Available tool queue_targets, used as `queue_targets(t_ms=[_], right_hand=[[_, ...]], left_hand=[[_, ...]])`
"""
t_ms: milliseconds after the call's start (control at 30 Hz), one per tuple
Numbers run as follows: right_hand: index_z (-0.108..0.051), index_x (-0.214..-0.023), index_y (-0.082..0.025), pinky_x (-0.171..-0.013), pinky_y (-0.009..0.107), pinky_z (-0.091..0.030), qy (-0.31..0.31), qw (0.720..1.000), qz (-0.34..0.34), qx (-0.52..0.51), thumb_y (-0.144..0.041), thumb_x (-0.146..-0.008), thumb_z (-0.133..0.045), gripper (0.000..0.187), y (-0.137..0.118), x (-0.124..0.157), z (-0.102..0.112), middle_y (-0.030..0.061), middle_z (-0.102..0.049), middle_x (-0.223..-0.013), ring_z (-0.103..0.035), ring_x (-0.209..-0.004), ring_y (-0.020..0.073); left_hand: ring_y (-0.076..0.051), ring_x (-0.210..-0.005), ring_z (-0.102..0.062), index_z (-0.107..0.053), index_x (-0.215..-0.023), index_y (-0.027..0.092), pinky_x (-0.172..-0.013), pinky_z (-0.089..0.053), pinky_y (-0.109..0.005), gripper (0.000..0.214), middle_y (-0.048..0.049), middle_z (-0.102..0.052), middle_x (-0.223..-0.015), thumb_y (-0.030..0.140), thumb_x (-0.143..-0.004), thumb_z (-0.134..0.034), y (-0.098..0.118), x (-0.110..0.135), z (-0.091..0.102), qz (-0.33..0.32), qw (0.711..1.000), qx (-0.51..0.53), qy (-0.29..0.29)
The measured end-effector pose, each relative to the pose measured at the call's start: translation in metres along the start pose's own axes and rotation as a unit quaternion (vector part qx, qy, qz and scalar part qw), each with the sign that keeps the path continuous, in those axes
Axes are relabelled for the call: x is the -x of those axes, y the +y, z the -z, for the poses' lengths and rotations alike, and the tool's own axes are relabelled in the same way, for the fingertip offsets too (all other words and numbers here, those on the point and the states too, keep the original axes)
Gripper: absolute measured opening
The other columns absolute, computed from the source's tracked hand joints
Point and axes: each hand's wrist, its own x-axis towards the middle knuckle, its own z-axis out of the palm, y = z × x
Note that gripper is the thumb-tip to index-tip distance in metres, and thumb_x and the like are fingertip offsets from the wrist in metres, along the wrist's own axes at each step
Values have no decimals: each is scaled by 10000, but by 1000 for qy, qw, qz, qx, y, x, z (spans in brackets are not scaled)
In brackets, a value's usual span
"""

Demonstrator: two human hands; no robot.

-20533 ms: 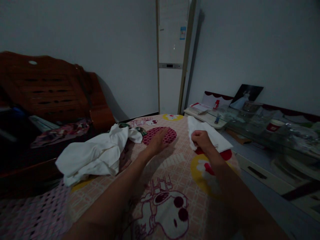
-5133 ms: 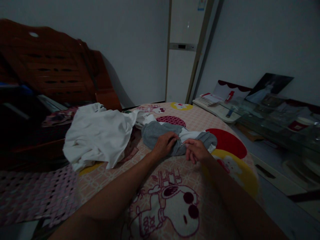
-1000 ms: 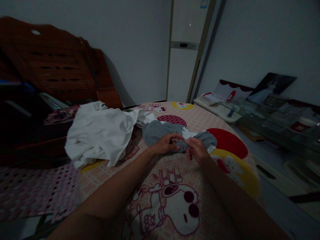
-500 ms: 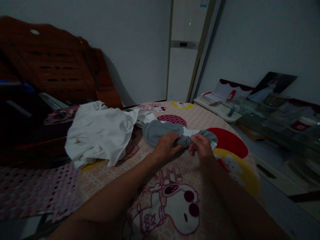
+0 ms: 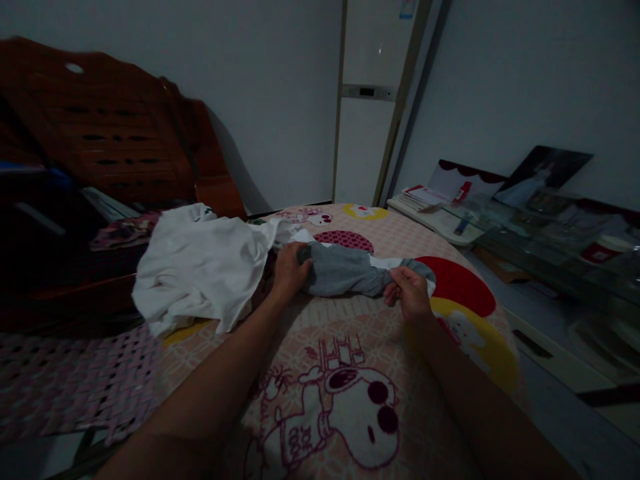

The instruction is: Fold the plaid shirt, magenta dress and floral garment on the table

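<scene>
A grey cloth garment point(image 5: 343, 270) with white parts lies bunched lengthwise across the patterned tablecloth point(image 5: 365, 327); its exact kind does not show. At its left end my left hand point(image 5: 291, 270) is closed, thumb and fingers around the grey fabric. My right hand point(image 5: 407, 292) pinches the near edge toward the right end, where a short grey and white part extends beyond the fingers. Left of my left hand, a crumpled white cloth point(image 5: 200, 267) is heaped at the table's edge, partly over darker fabric.
A carved wooden chair point(image 5: 125, 127) stands at the back left, with a pink woven seat or basket point(image 5: 75, 373) nearer. A tall white cabinet-like appliance point(image 5: 367, 140) fills the corner. To the right, a glass shelf point(image 5: 540, 233) holds papers, a photo and a cup point(image 5: 603, 250).
My left hand has slid left from the middle of the grey garment to its left end. The fabric between the hands looks flatter and straighter. My right hand has barely shifted.
</scene>
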Motion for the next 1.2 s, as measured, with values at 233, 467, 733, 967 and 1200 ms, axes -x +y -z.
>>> queue_targets(t_ms=[233,467,733,967,1200], right_hand=[[-550,-743,-200,-305,198,-357,13,1000,-8,24,-622,-676,-708,455,1,-2,1,-5,-609,-457,-515,-316,122],[-656,-832,-188,-396,255,-409,3,960,70,271,-604,-772,-640,421,13,-8,11,-21,-570,-474,-529,-399,147],[-658,-1237,-161,-790,421,-509,33,825,83,558,-558,-805,-660,586,7,-10,23,166,-718,-997,-674,-947,344],[-590,-1320,-146,-848,442,-492,18,778,65,624,-495,-888,-583,556,1,-5,17,194,-710,-1084,-664,-1021,357],[-558,-1367,-146,-905,424,-499,16,833,143,535,-333,-861,-592,540,17,-16,29,165,-699,-1162,-665,-1035,322]], left_hand=[[-294,-1093,-621,-662,-1095,131,-983,-454,-396,355,-144,-686,-1167,273,-770,-651,-40,-13,-3,71,994,-40,-71],[-264,-950,-673,-693,-989,157,-846,-489,-328,303,-115,-737,-1027,353,-759,-680,-34,-12,-2,82,992,-37,-90],[-252,-875,-647,-658,-825,176,-769,-490,-329,190,-71,-718,-873,330,-770,-560,-38,-15,-9,89,990,50,-98],[-219,-906,-625,-625,-973,162,-787,-503,-314,366,-54,-691,-971,429,-722,-641,-25,-7,-14,99,974,177,-98],[-210,-793,-630,-645,-823,151,-695,-498,-292,258,-14,-672,-797,242,-588,-698,-14,-5,-9,136,960,168,-176]])
